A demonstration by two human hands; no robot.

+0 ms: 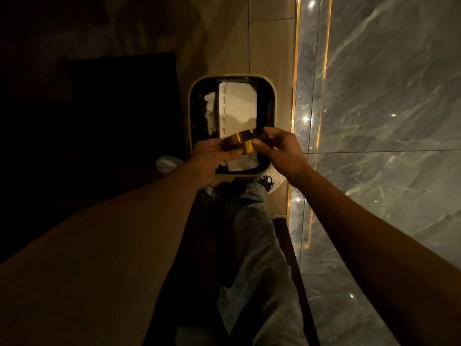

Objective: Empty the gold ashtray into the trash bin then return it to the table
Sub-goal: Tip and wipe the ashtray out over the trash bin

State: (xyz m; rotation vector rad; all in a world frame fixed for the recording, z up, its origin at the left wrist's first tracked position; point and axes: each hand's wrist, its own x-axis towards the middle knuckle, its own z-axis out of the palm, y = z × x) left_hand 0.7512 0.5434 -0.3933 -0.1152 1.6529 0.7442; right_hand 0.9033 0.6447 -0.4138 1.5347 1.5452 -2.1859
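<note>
The round gold ashtray hangs tilted on its side over the near half of the trash bin. My left hand grips its left edge and my right hand pinches its right rim. The bin is rectangular with a pale rim and a black liner. A white box and crumpled white paper lie inside it. Whatever is inside the ashtray is hidden from me.
A glossy grey marble wall with a lit gold strip runs along the right. Dark furniture stands left of the bin. My grey-trousered legs and shoe are just below the bin on the tan tiled floor.
</note>
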